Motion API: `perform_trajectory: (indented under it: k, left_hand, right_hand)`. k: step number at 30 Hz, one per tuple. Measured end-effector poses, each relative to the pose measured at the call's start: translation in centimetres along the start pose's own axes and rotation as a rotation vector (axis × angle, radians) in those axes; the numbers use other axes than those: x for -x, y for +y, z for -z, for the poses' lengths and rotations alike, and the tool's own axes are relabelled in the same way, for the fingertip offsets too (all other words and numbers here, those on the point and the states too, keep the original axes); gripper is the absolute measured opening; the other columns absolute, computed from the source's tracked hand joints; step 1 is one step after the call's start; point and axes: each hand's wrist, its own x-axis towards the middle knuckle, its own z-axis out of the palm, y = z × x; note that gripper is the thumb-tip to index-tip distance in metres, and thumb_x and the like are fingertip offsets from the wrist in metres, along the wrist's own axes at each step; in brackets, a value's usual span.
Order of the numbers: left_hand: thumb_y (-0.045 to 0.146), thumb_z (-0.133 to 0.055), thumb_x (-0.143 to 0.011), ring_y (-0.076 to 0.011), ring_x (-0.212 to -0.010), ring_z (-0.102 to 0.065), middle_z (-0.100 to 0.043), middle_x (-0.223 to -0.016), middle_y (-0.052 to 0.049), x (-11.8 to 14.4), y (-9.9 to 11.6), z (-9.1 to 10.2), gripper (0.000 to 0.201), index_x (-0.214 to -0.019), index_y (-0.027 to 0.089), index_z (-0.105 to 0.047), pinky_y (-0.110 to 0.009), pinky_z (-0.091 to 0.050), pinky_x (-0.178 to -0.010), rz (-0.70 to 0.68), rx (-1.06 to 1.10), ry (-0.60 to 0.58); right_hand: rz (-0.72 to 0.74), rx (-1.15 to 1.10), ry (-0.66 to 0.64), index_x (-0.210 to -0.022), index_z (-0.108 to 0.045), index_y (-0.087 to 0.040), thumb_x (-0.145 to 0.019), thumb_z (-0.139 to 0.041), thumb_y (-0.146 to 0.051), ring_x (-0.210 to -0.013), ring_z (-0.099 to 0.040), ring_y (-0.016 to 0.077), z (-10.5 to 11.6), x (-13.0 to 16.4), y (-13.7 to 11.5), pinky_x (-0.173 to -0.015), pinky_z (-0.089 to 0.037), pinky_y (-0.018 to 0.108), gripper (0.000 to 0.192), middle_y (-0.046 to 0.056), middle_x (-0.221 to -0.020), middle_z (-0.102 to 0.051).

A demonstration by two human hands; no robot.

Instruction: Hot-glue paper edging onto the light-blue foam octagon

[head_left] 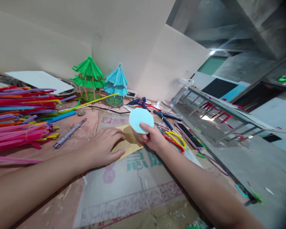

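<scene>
A: What's the right hand (150, 137) got?

B: A pale blue disc (141, 120), many-sided; thumb across its lower edge, fingers behind, so it's pinched and held up just above the table (62, 152), face towards the camera.

A: And the left hand (102, 148)?

B: Flat, palm down, fingers loosely spread; it presses on a tan card (128, 143) and grips nothing; the card lies just below the disc and runs under the right hand's knuckles.

A: Around them?

B: Card and hands sit on a printed sheet (133, 184) with green and red lettering; right of the right hand lie scissors (175, 140) with red and yellow handles, then a phone (188, 135) near the table edge; behind the disc a blue glue gun (138, 101) and blue pliers (166, 116).

A: Further out?

B: Left, a big heap of coloured pipe cleaners (16, 117); a pen (70, 133) lies between heap and left hand; at the back stand two small pavilions, green (88, 78) and blue (116, 84), against the wall.
</scene>
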Motion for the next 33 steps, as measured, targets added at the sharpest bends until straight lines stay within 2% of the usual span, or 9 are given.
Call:
perform_trajectory:
  k: [5,8,11,13,14,18,22,29,33]
  left_hand:
    - [0.044,-0.058,-0.089,-0.0319,-0.122,-0.055,-0.061,-0.129,-0.013,0.0,0.3,0.2,0.041,-0.120,0.018,-0.062,-0.049,-0.045,-0.105,0.016,0.011,-0.003]
    - [0.045,-0.057,-0.089,-0.0322,-0.125,-0.054,-0.060,-0.133,-0.013,-0.1,0.4,0.3,0.045,-0.125,0.018,-0.061,-0.050,-0.043,-0.107,0.013,-0.009,-0.024]
    - [0.045,-0.056,-0.090,-0.0321,-0.125,-0.054,-0.060,-0.132,-0.014,-0.1,0.5,0.4,0.047,-0.127,0.017,-0.061,-0.049,-0.043,-0.108,0.007,-0.029,-0.040]
    - [0.046,-0.055,-0.090,-0.0320,-0.125,-0.054,-0.061,-0.131,-0.014,-0.1,0.6,0.6,0.047,-0.126,0.015,-0.062,-0.048,-0.043,-0.107,0.005,-0.040,-0.051]
    - [0.045,-0.054,-0.091,-0.0320,-0.124,-0.054,-0.061,-0.131,-0.015,-0.2,0.7,0.6,0.047,-0.125,0.014,-0.062,-0.048,-0.044,-0.107,0.005,-0.045,-0.057]
    - [0.045,-0.054,-0.090,-0.0324,-0.122,-0.055,-0.062,-0.127,-0.015,-0.3,0.7,0.8,0.047,-0.124,0.014,-0.063,-0.049,-0.045,-0.105,-0.001,-0.059,-0.068]
    - [0.043,-0.053,-0.091,-0.0323,-0.118,-0.057,-0.064,-0.125,-0.015,-0.4,0.8,0.9,0.042,-0.119,0.014,-0.065,-0.049,-0.046,-0.103,-0.026,-0.067,-0.067]
    - [0.041,-0.053,-0.091,-0.0315,-0.117,-0.056,-0.063,-0.121,-0.014,-0.3,1.2,1.0,0.041,-0.119,0.012,-0.063,-0.048,-0.045,-0.103,0.010,-0.059,-0.081]
    - [0.040,-0.054,-0.091,-0.0319,-0.118,-0.057,-0.063,-0.123,-0.015,-0.4,1.1,1.0,0.040,-0.118,0.012,-0.064,-0.048,-0.045,-0.103,-0.013,-0.071,-0.079]
  right_hand:
    - [0.052,0.196,0.066,-0.077,-0.048,-0.023,-0.073,-0.068,-0.051,-0.038,-0.024,0.0073,0.1,0.0,0.5,-0.040,-0.020,0.023,0.035,-0.010,-0.044,-0.036]
    - [0.100,0.394,0.163,-0.077,-0.050,-0.024,-0.076,-0.067,-0.046,-0.043,-0.036,0.0115,0.1,0.1,1.1,-0.043,-0.030,0.025,0.028,-0.007,-0.049,-0.045]
    - [0.180,0.615,0.252,-0.084,-0.058,-0.023,-0.074,-0.068,-0.036,-0.069,-0.057,0.0192,-0.3,0.0,1.5,-0.067,-0.048,0.032,0.020,0.001,-0.073,-0.064]
    - [0.218,0.746,0.267,-0.088,-0.061,-0.022,-0.073,-0.067,-0.033,-0.084,-0.060,0.0224,-0.7,-0.3,1.6,-0.083,-0.047,0.036,0.019,0.004,-0.088,-0.068]
    - [0.224,0.805,0.261,-0.086,-0.061,-0.021,-0.074,-0.065,-0.033,-0.085,-0.060,0.0230,-0.9,-0.4,1.5,-0.086,-0.047,0.038,0.017,0.005,-0.089,-0.068]
    - [0.214,0.987,0.189,-0.077,-0.060,-0.020,-0.079,-0.057,-0.034,-0.074,-0.059,0.0216,-1.2,0.7,1.0,-0.079,-0.048,0.037,0.014,0.004,-0.077,-0.066]
    - [0.204,1.103,0.120,-0.085,-0.063,-0.019,-0.083,-0.053,-0.034,-0.076,-0.061,0.0213,-1.0,2.7,0.6,-0.077,-0.050,0.034,0.018,0.006,-0.084,-0.069]
    - [0.245,1.229,0.164,-0.094,-0.063,-0.017,-0.082,-0.051,-0.027,-0.081,-0.061,0.0233,-1.2,-0.8,1.2,-0.079,-0.049,0.035,0.019,0.009,-0.089,-0.070]
    - [0.241,1.242,0.123,-0.093,-0.063,-0.018,-0.084,-0.052,-0.028,-0.081,-0.063,0.0218,-1.0,1.4,0.9,-0.078,-0.050,0.033,0.017,0.007,-0.088,-0.071]
